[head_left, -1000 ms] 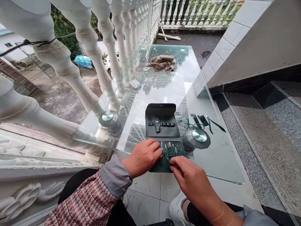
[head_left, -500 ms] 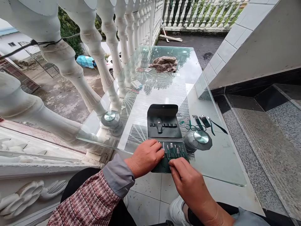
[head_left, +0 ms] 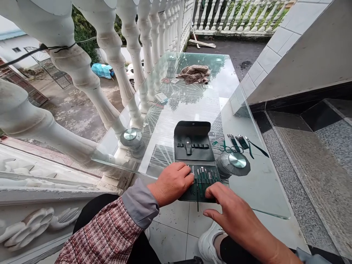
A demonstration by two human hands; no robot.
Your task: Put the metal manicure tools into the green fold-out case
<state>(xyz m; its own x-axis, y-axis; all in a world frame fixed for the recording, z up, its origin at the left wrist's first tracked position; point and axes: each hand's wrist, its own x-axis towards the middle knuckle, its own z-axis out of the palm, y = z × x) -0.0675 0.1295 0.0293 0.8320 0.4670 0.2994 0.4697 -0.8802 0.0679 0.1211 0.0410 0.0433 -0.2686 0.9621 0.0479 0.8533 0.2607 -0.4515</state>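
A dark green tool case (head_left: pixel 194 148) lies unfolded at the near edge of the glass table, its upper part showing loops without tools. Several slim metal tools stand in the loops of the lower part. One thin dark tool (head_left: pixel 197 198) sticks out past the others toward me. My left hand (head_left: pixel 173 183) rests on the case's lower left side, fingers bent together; what they grip, if anything, is hidden. My right hand (head_left: pixel 229 207) is beside the lower right of the case, thumb and fingers apart, holding nothing.
Scissors (head_left: pixel 225 147), nail clippers (head_left: pixel 238 143) and pliers-like nippers (head_left: pixel 255 147) lie right of the case on the glass table (head_left: pixel 255 190). A crumpled brown cloth (head_left: pixel 194 74) and a small box (head_left: pixel 161 97) are farther back. White balusters line the left.
My right hand has let go of the thin tool and moved right, its thumb and fingers spreading. The tool now sticks out below the case. My left hand stays in place on the case.
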